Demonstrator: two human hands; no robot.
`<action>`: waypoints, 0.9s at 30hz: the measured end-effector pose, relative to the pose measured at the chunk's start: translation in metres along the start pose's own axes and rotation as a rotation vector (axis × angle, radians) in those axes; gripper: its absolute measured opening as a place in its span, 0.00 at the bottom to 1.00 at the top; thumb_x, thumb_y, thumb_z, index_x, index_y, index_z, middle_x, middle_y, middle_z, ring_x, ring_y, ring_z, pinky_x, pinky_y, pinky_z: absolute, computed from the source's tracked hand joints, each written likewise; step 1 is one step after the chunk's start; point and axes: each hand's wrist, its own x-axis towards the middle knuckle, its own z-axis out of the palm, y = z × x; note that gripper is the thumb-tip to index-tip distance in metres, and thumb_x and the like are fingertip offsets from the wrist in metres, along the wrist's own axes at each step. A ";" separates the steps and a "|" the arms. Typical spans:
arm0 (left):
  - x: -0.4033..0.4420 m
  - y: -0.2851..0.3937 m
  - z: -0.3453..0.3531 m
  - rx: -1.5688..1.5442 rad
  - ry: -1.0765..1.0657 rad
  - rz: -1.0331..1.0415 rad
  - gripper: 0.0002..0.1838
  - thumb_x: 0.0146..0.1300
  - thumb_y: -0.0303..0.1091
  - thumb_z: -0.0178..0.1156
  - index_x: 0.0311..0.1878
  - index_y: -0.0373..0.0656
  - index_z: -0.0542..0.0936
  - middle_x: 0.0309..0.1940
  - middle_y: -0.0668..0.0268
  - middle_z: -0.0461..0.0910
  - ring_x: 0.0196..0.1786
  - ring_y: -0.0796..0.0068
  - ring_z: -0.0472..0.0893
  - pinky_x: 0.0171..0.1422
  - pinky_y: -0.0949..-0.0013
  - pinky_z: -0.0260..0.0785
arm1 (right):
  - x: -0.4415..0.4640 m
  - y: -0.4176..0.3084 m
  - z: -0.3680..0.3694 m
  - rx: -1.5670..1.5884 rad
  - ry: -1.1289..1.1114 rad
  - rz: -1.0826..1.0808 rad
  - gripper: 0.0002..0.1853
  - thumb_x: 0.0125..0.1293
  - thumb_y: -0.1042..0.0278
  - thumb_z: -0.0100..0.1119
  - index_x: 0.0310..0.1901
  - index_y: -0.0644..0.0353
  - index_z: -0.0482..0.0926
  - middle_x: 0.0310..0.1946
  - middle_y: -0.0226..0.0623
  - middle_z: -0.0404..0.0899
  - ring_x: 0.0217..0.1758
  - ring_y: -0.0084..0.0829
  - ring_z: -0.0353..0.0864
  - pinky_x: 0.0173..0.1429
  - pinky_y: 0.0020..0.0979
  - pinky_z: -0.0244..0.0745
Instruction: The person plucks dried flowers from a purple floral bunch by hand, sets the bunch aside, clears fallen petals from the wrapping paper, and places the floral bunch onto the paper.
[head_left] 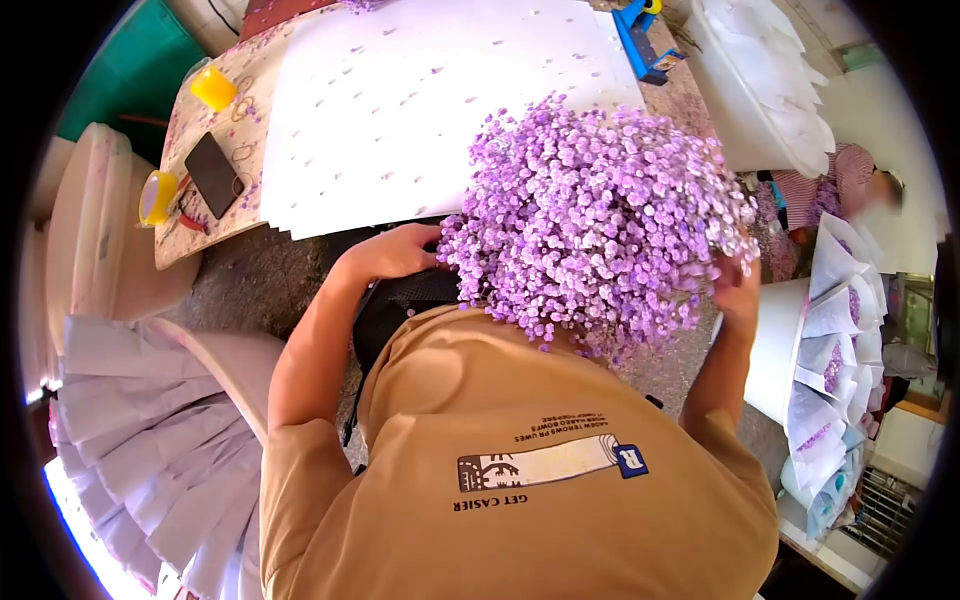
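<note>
A big bunch of purple baby's breath is held in front of my body, over the front edge of the table. At its left side is my left hand, closed on the bunch, with the fingertips hidden behind the blossoms. On the opposite side, my right hand has its fingers bent in against the bunch, partly covered by flowers. The stems are out of sight beneath the flower heads.
White paper sheets scattered with petals cover the table. At its left lie a phone, yellow tape rolls and red-handled pliers. A blue tape dispenser stands back right. Wrapped bouquets and a person are at right.
</note>
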 end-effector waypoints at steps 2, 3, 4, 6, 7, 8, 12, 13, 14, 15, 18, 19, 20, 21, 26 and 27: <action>0.016 0.005 -0.001 0.021 -0.113 -0.009 0.31 0.72 0.42 0.65 0.75 0.43 0.72 0.72 0.53 0.75 0.72 0.57 0.74 0.79 0.58 0.61 | 0.002 -0.004 0.028 -0.359 -0.137 -0.049 0.66 0.37 0.60 0.88 0.80 0.61 0.59 0.77 0.51 0.63 0.79 0.49 0.64 0.81 0.48 0.60; 0.017 0.005 0.001 0.051 -0.088 0.132 0.34 0.72 0.46 0.65 0.77 0.46 0.70 0.76 0.54 0.70 0.74 0.58 0.71 0.81 0.58 0.59 | 0.002 -0.017 0.047 -0.521 -0.282 -0.181 0.66 0.37 0.58 0.88 0.80 0.59 0.59 0.78 0.53 0.61 0.80 0.52 0.61 0.82 0.49 0.58; 0.018 0.021 0.000 0.131 -0.084 0.052 0.36 0.71 0.43 0.65 0.79 0.45 0.67 0.78 0.53 0.67 0.76 0.59 0.68 0.82 0.58 0.58 | -0.001 -0.029 0.062 -0.617 -0.399 -0.238 0.66 0.36 0.56 0.88 0.80 0.57 0.59 0.79 0.56 0.59 0.81 0.55 0.58 0.83 0.51 0.55; 0.027 0.004 0.001 0.163 -0.149 -0.011 0.39 0.69 0.39 0.67 0.80 0.42 0.63 0.76 0.49 0.68 0.74 0.57 0.70 0.80 0.57 0.60 | -0.003 -0.052 0.083 -0.702 -0.485 -0.233 0.66 0.36 0.55 0.88 0.80 0.55 0.60 0.79 0.57 0.56 0.82 0.58 0.56 0.84 0.54 0.54; 0.029 -0.001 0.006 0.072 -0.113 -0.010 0.40 0.69 0.37 0.66 0.80 0.41 0.62 0.75 0.49 0.69 0.73 0.58 0.72 0.79 0.58 0.62 | -0.003 -0.061 0.090 -0.832 -0.505 -0.329 0.66 0.36 0.54 0.88 0.80 0.53 0.60 0.79 0.58 0.55 0.83 0.60 0.53 0.83 0.56 0.54; 0.027 0.016 0.011 -0.016 -0.082 -0.010 0.40 0.68 0.34 0.66 0.81 0.39 0.61 0.74 0.49 0.71 0.71 0.58 0.74 0.78 0.59 0.64 | -0.004 -0.064 0.097 -0.959 -0.519 -0.425 0.67 0.35 0.53 0.88 0.80 0.52 0.59 0.80 0.58 0.54 0.83 0.61 0.51 0.82 0.59 0.53; 0.025 0.093 0.018 -0.452 0.039 0.010 0.35 0.66 0.21 0.53 0.77 0.26 0.61 0.65 0.42 0.77 0.66 0.61 0.79 0.72 0.59 0.69 | 0.021 -0.019 0.113 -0.692 -0.225 -0.340 0.52 0.45 0.60 0.83 0.75 0.56 0.68 0.78 0.56 0.55 0.80 0.60 0.56 0.77 0.58 0.61; 0.055 0.067 0.030 -0.582 0.176 0.120 0.30 0.67 0.20 0.51 0.73 0.25 0.66 0.57 0.49 0.82 0.59 0.64 0.81 0.68 0.60 0.72 | 0.037 -0.014 0.115 -0.736 -0.117 -0.400 0.40 0.52 0.65 0.78 0.69 0.59 0.74 0.73 0.55 0.66 0.73 0.56 0.69 0.74 0.51 0.68; 0.046 0.095 0.025 -0.814 0.166 -0.011 0.24 0.69 0.23 0.49 0.68 0.28 0.72 0.53 0.52 0.84 0.56 0.65 0.82 0.65 0.60 0.73 | 0.055 -0.009 0.110 -0.743 -0.112 -0.410 0.40 0.52 0.65 0.78 0.69 0.59 0.74 0.73 0.55 0.66 0.73 0.56 0.69 0.74 0.51 0.68; 0.048 0.101 0.026 -0.886 0.225 -0.021 0.22 0.70 0.25 0.49 0.65 0.31 0.74 0.53 0.53 0.84 0.57 0.64 0.82 0.66 0.59 0.73 | 0.074 -0.006 0.106 -0.613 -0.040 -0.399 0.38 0.53 0.67 0.76 0.67 0.61 0.74 0.67 0.55 0.71 0.68 0.54 0.74 0.72 0.49 0.71; 0.050 0.107 0.043 -1.303 0.281 0.143 0.20 0.73 0.34 0.51 0.64 0.36 0.75 0.57 0.57 0.82 0.57 0.62 0.82 0.65 0.55 0.74 | 0.116 -0.012 0.093 -0.521 0.027 -0.439 0.30 0.56 0.75 0.67 0.64 0.65 0.75 0.53 0.50 0.83 0.56 0.51 0.84 0.67 0.46 0.76; 0.043 0.118 0.052 -1.339 0.322 0.187 0.21 0.72 0.33 0.51 0.64 0.36 0.75 0.57 0.58 0.81 0.57 0.61 0.81 0.65 0.54 0.74 | 0.116 -0.015 0.095 -0.440 -0.021 -0.325 0.31 0.57 0.75 0.65 0.65 0.67 0.74 0.61 0.53 0.79 0.65 0.50 0.78 0.73 0.47 0.70; 0.039 0.124 0.061 -1.380 0.366 0.230 0.21 0.71 0.33 0.51 0.65 0.36 0.74 0.58 0.58 0.81 0.57 0.60 0.81 0.65 0.54 0.74 | 0.112 -0.021 0.100 -0.441 -0.026 -0.324 0.31 0.57 0.75 0.65 0.65 0.67 0.74 0.61 0.53 0.79 0.65 0.50 0.78 0.73 0.47 0.70; 0.037 0.126 0.068 -1.345 0.410 0.245 0.22 0.69 0.32 0.49 0.64 0.34 0.74 0.57 0.56 0.82 0.59 0.59 0.82 0.66 0.52 0.74 | 0.105 -0.025 0.106 -0.478 -0.110 -0.381 0.32 0.57 0.73 0.66 0.65 0.66 0.75 0.64 0.52 0.76 0.69 0.50 0.74 0.76 0.48 0.65; 0.034 0.136 0.069 -1.574 0.357 0.095 0.23 0.72 0.34 0.43 0.61 0.29 0.76 0.59 0.46 0.81 0.62 0.53 0.81 0.72 0.45 0.72 | 0.056 -0.039 0.098 -0.460 -0.602 -0.277 0.39 0.56 0.61 0.73 0.69 0.65 0.73 0.72 0.54 0.68 0.78 0.53 0.61 0.83 0.51 0.52; 0.033 0.141 0.068 -1.576 0.351 0.078 0.23 0.73 0.34 0.43 0.62 0.30 0.76 0.59 0.47 0.81 0.63 0.53 0.81 0.72 0.45 0.71 | 0.052 -0.040 0.102 -0.512 -0.586 -0.272 0.41 0.55 0.58 0.76 0.70 0.64 0.73 0.71 0.55 0.68 0.78 0.55 0.62 0.82 0.52 0.53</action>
